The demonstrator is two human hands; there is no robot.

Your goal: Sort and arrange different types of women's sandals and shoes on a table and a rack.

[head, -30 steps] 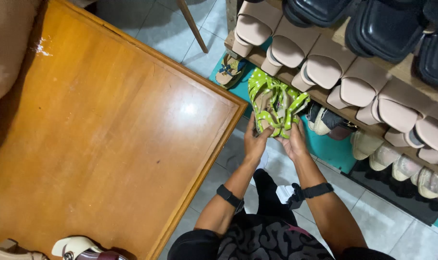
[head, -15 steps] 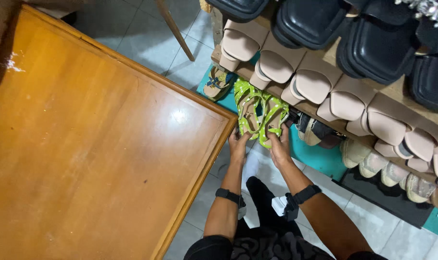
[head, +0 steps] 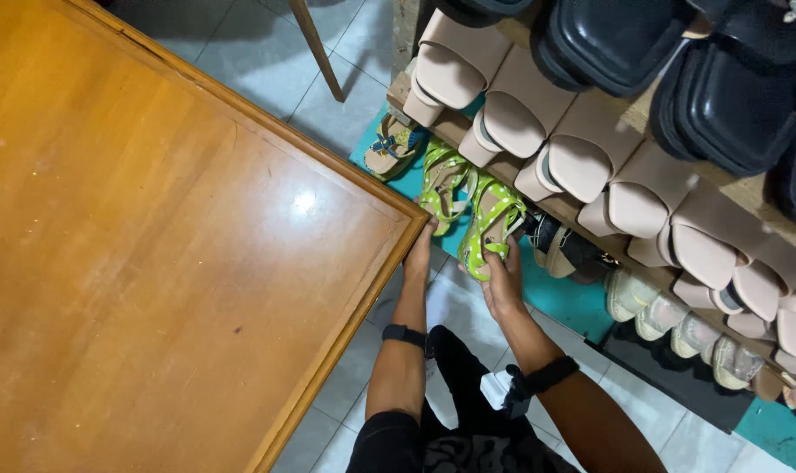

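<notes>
Both forearms reach straight forward and down, side by side, a black band on each wrist. Left hand (head: 418, 254) is partly hidden behind the corner of the large orange-brown wooden table (head: 153, 263); fingers point at the heel of the left lime-green strappy sandal with white dots (head: 442, 184), contact or grip can't be told. Right hand (head: 501, 278) is wrapped around the heel end of the right lime-green dotted sandal (head: 490, 223), fingers curled on it.

Sandals lie as a pair, just beside each other, on the teal mat (head: 564, 302) at the foot of the wooden shoe rack (head: 582, 206). Long axes roughly parallel to the forearms, toes pointing away from the person under the lowest shelf, heels toward the hands, soles down.

Table fills the left half of the view. Floor is pale grey tile (head: 337, 114). Rack carries a row of beige slides (head: 591, 166), with black slides (head: 678, 70) above. A tan sandal with blue straps (head: 391, 147) sits left of the green pair; pale shoes (head: 678, 324) line the floor to the right.
</notes>
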